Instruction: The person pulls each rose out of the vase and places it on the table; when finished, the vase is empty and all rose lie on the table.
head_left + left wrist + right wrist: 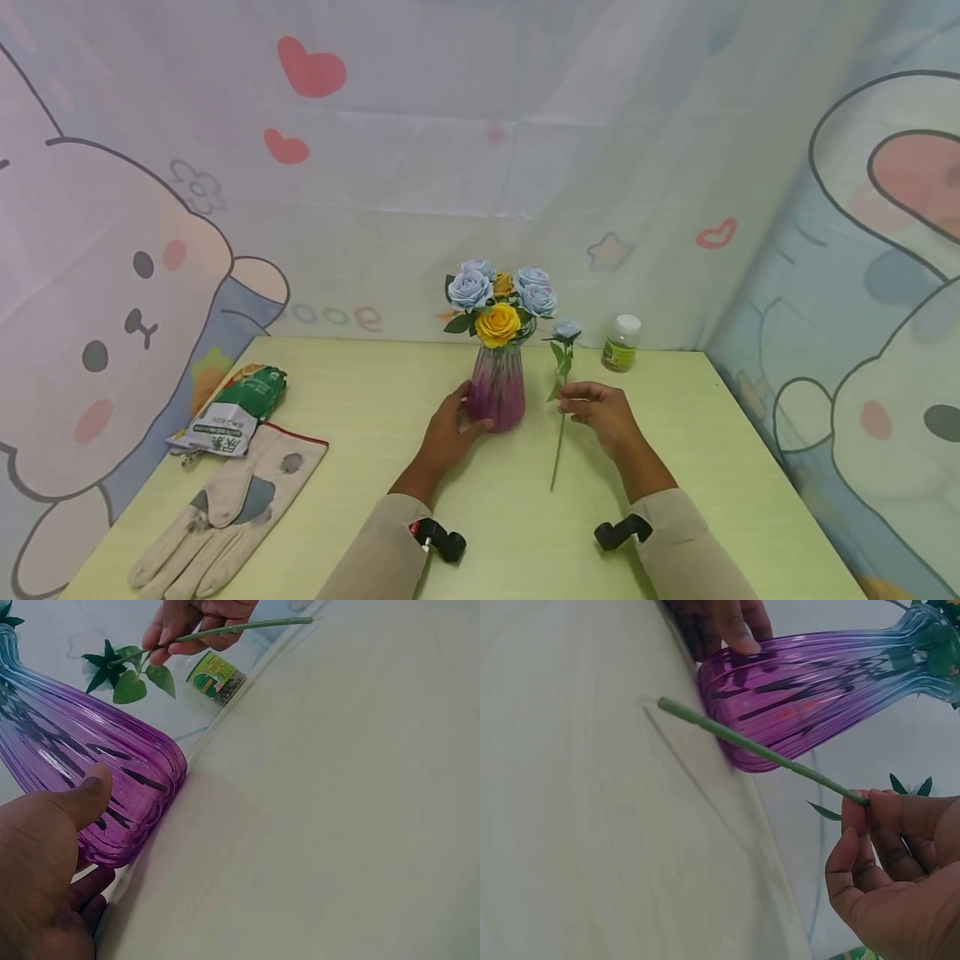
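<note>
A ribbed glass vase (pixel 497 392), purple below and bluish above, stands upright on the table with several light-blue roses (pixel 470 290) and yellow roses (pixel 498 325) in it. My left hand (pixel 447 433) grips the vase low down, thumb on the near side and fingers round the left. To the right of the vase, my right hand (pixel 600 414) pinches the green stem (pixel 742 742) of a single blue rose (pixel 566 330) between thumb and fingertips. That rose is held bloom up, its stem's lower end pointing down toward the table. Dark stems show through the vase wall in the left wrist view.
A small jar (pixel 622 343) with a white lid and green label stands at the back right. At the left lie a green and white packet (pixel 236 410) and a stained work glove (pixel 240 508). A printed cloth (pixel 450 167) hangs behind the table (pixel 675 467).
</note>
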{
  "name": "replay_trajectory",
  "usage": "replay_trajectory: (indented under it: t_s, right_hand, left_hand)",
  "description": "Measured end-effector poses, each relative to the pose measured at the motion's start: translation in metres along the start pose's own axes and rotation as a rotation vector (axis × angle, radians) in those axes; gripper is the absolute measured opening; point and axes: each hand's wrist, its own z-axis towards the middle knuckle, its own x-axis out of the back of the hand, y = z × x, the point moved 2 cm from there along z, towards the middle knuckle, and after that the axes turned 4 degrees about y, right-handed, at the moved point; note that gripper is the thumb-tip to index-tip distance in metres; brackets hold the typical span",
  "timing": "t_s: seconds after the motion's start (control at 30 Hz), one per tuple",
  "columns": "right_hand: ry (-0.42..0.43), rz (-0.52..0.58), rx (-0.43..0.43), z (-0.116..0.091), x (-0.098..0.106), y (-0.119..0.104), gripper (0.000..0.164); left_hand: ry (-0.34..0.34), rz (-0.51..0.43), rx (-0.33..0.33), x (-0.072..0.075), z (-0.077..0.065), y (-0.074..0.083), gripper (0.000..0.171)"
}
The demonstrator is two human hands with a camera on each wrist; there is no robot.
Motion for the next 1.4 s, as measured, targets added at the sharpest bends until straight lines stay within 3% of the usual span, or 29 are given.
replay_trajectory:
  t_s: [0.3,0.77,1.07,1.4]
  right_hand:
    - [-0.024,-0.033,0.032,0.002,-0.003,0.017,0.03]
    - [0.021,-0.042,0.087,0.002,-0.003,0.026,0.031]
    - [0.053,-0.103,0.127,0.007,-0.013,0.032,0.028]
    - [-0.006,-0.228,0.176,0.01,-0.029,0.035,0.025]
  left_hand:
    - [0.001,0.013,0.009,-0.001,0.001,-0.002,0.087]
    - [-0.012,0.031,0.017,-0.002,0.003,-0.005,0.088]
    - [-0.009,0.032,0.012,-0.002,0.003,-0.005,0.088]
    - [0.005,0.024,0.001,-0.001,0.002,-0.003,0.087]
